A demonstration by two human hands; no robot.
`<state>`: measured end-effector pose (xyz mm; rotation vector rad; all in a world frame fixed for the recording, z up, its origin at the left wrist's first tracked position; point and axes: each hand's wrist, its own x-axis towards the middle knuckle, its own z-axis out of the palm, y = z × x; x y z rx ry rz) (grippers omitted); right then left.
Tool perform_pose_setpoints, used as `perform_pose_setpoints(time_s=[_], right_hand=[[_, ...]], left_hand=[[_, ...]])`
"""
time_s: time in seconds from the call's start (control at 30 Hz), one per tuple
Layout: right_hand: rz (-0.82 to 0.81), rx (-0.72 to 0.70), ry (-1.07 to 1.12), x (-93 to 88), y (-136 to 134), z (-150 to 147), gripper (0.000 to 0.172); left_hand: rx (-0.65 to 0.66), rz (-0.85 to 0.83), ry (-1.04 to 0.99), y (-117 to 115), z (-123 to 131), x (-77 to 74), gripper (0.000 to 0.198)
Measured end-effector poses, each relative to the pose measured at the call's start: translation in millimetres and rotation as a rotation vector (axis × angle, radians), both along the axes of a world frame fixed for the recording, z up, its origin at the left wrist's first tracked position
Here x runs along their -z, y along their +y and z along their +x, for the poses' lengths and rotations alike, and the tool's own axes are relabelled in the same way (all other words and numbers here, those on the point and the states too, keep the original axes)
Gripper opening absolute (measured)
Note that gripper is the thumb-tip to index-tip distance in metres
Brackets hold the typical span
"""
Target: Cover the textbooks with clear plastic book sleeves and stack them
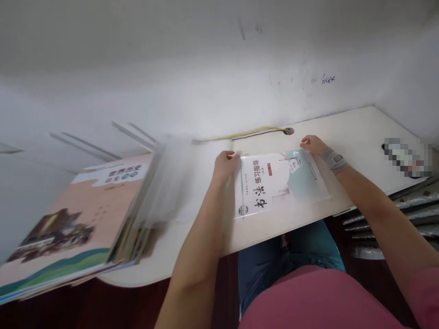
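Note:
A white booklet (274, 183) with black characters and a pale teal corner lies flat on the white desk (356, 132), inside a clear plastic cover. My left hand (224, 165) is curled closed on the booklet's far left corner. My right hand (313, 144), with a grey band on the wrist, rests with bent fingers on its far right corner. Both forearms reach forward over the desk's near edge.
A stack of books (78, 224) with a peach cover on top sits at the left, clear sleeves (164, 183) lying over its right side. A yellow and black cable (254, 132) runs to a hole in the desk. White wall behind; a blurred-out object (408, 157) at right.

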<state>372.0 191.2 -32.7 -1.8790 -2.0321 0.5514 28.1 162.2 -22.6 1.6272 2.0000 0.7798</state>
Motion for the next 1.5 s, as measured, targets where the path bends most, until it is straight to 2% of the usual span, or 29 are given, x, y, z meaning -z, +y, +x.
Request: perform_pose_setpoints(time_s=[0.17, 0.3, 0.37, 0.47, 0.57, 0.67, 0.83, 0.93, 1.03, 1.17, 1.27, 1.37, 1.43, 1.5], right_hand=[[-0.072, -0.186, 0.024, -18.4, 7.3, -6.3, 0.037], [-0.148, -0.39, 0.025, -39.4, 11.9, -8.3, 0.042], [-0.221, -0.49, 0.018, -48.5, 14.8, -4.9, 0.043], [-0.236, -0.529, 0.012, -56.1, 18.9, 0.5, 0.034], [-0.097, -0.386, -0.147, -51.7, 18.1, -3.6, 0.023], [0.007, -0.241, -0.287, -34.2, 9.6, -18.9, 0.021], [0.159, -0.105, -0.393, 0.8, -8.5, -40.4, 0.035], [0.208, -0.103, -0.423, 10.6, -9.9, -42.4, 0.037], [0.225, -0.13, -0.441, 13.6, -5.6, -41.3, 0.037], [0.238, -0.152, -0.453, 13.9, -1.4, -37.7, 0.036], [0.247, -0.143, -0.453, 10.0, -2.3, -32.8, 0.036], [0.284, -0.099, -0.457, 2.7, -9.7, -38.5, 0.039], [0.338, -0.097, -0.448, -0.1, -19.7, -56.0, 0.043], [0.382, -0.166, -0.406, 2.5, -32.3, -81.9, 0.045]], left_hand=[[0.053, 0.097, -0.248, 5.4, 13.2, -1.7, 0.035], [0.214, 0.221, -0.611, 1.3, 8.0, -5.1, 0.037], [0.244, 0.265, -0.67, -0.4, 3.9, -4.0, 0.038], [0.14, 0.239, -0.292, 1.5, 3.5, 0.8, 0.037], [0.076, 0.171, 0.029, 6.5, 11.4, 7.0, 0.035], [0.09, 0.127, 0.162, 8.2, 23.3, 12.9, 0.033], [0.145, 0.077, 0.385, 0.1, 36.0, 20.7, 0.039], [0.165, 0.058, 0.472, -3.9, 37.4, 18.1, 0.044], [0.17, 0.061, 0.526, -8.0, 45.5, 7.4, 0.048], [0.261, 0.147, 0.588, -25.2, 81.7, -2.2, 0.048], [0.386, 0.091, 0.572, -43.5, 114.0, 7.5, 0.056], [0.414, 0.055, 0.572, -54.6, 130.9, 23.6, 0.064], [0.409, 0.058, 0.568, -56.1, 133.3, 30.1, 0.065], [0.416, 0.037, 0.568, -54.9, 131.8, 31.5, 0.065]])
